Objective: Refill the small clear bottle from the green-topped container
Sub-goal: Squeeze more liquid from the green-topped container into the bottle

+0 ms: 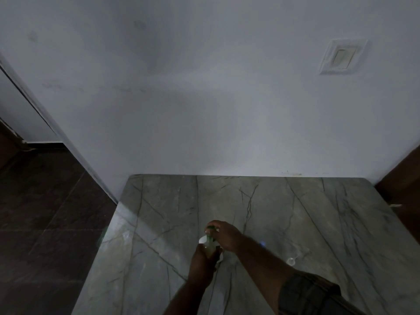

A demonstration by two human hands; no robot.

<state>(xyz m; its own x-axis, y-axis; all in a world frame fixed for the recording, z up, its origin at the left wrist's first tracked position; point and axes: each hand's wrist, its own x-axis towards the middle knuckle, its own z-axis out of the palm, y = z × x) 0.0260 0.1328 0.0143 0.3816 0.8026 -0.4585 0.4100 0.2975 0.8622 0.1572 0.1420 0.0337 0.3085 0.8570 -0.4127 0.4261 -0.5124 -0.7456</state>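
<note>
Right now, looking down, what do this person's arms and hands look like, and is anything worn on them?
Both are bare, no gloves: left hand and right hand. The right arm has a dark checked sleeve that ends near the elbow; below it the forearm is uncovered. The left forearm shows no sleeve in view.

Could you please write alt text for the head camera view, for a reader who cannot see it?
Over a grey veined marble table, a person's left hand grips a pale container while the right hand grips its green top. A small clear object, too blurred to identify, sits on the table to their right, and a white wall rises behind.
</note>
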